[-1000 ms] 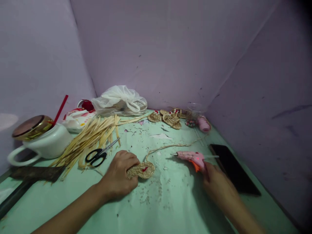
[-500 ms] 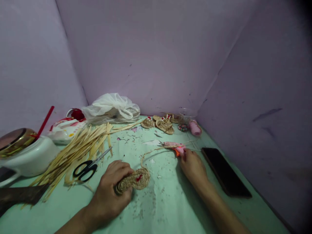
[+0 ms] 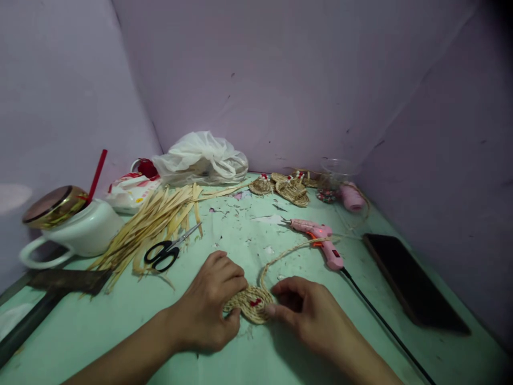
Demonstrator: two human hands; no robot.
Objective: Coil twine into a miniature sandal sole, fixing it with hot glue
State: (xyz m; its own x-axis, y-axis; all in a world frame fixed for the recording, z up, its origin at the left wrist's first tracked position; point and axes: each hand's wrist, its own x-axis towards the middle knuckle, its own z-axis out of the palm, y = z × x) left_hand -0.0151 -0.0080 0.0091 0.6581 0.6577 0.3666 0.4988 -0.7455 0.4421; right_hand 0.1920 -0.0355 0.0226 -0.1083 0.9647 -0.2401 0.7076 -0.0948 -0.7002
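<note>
While my left hand (image 3: 210,305) grips the left end of the coiled braid piece (image 3: 258,314) between thumb and fingers, my right hand (image 3: 312,310) curves in at its other end, thumb tip at the edge and index finger bent above; whether they pinch it I can't tell. The piece lies between my hands, a red bit (image 3: 255,302) at the coil's middle. Far left of my left hand, a white mug (image 3: 90,235) has a round gold-coloured thing (image 3: 56,206) tilted on its mouth, with a red stick (image 3: 96,176) standing up beside it. Beyond that hand sits a knotted white plastic bag (image 3: 204,160), its contents only a dim shape through the film. Past my right hand, a clear cup (image 3: 340,167) stands near small coloured beads (image 3: 326,196); I can't make out what it holds. The red-and-white packet (image 3: 132,193) beyond my left hand bears a yellow spot, but its print is too small to read. Both my wrists stay low, forearms angling inward, backs of the hands up. A pink glue gun (image 3: 308,228) lies just ahead of my right hand.
</note>
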